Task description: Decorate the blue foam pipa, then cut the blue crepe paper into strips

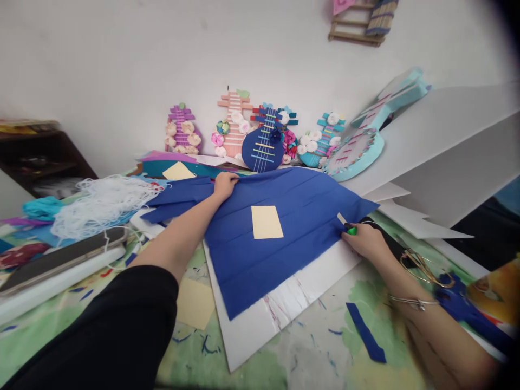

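A large dark blue sheet [280, 271], creased like crepe paper, is spread over a white board [247, 341]. Fingers closed, my left hand [225, 186] grips the sheet near its far edge. At the sheet's right side my right hand [365, 241] is closed around a cutter knife [350, 229] with a green part, its blade pointing up and left. Whether those fingers also pinch the sheet, I cannot tell. A small cream card [267, 222] lies on the sheet's middle, and another cream card [195, 303] is on the tablecloth by the board's left edge.
Decorated toy guitars, one of them dark blue [264, 143], stand along the wall. White yarn [108, 203] and a phone [60, 260] are at left. A blue strip [365, 331] and scraps litter the green tablecloth [325, 363]. Large white sheets [459, 146] lean at right.
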Available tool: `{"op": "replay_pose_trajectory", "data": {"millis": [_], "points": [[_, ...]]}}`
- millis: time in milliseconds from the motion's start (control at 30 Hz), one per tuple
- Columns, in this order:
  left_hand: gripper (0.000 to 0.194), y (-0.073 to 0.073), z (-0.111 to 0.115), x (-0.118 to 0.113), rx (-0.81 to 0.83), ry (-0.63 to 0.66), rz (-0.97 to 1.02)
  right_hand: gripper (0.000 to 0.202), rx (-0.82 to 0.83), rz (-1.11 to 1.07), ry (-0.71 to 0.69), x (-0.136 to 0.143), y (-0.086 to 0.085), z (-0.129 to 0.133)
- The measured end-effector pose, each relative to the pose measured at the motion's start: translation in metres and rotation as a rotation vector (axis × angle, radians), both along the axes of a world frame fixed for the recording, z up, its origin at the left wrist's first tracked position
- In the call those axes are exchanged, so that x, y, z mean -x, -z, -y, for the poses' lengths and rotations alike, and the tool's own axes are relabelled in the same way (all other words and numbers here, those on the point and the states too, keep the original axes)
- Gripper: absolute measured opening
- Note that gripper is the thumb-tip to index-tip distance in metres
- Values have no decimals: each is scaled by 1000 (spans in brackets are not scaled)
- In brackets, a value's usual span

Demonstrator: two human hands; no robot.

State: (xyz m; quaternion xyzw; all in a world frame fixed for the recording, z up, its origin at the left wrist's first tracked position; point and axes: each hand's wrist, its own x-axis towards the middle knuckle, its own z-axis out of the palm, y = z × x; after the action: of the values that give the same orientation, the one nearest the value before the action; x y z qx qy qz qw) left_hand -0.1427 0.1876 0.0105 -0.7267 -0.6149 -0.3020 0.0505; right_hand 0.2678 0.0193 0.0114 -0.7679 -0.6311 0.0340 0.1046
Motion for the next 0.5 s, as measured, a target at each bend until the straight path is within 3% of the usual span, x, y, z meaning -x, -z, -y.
{"op": "replay_pose_trajectory", "data": {"millis": [133,300,400,500], "points": [[32,-3,5,-9,-4,8,-40,48,13,40,-1,-2,1,-1],[41,-25,36,-13,-82,115,-111,50,21,68,-15,-1,1,-1],[41,-37,81,-10,-77,316,-196,49,15,85,-16,-1,2,-1],[37,-39,152,-3,14,577,-303,49,-23,133,-15,-3,0,0]]}}
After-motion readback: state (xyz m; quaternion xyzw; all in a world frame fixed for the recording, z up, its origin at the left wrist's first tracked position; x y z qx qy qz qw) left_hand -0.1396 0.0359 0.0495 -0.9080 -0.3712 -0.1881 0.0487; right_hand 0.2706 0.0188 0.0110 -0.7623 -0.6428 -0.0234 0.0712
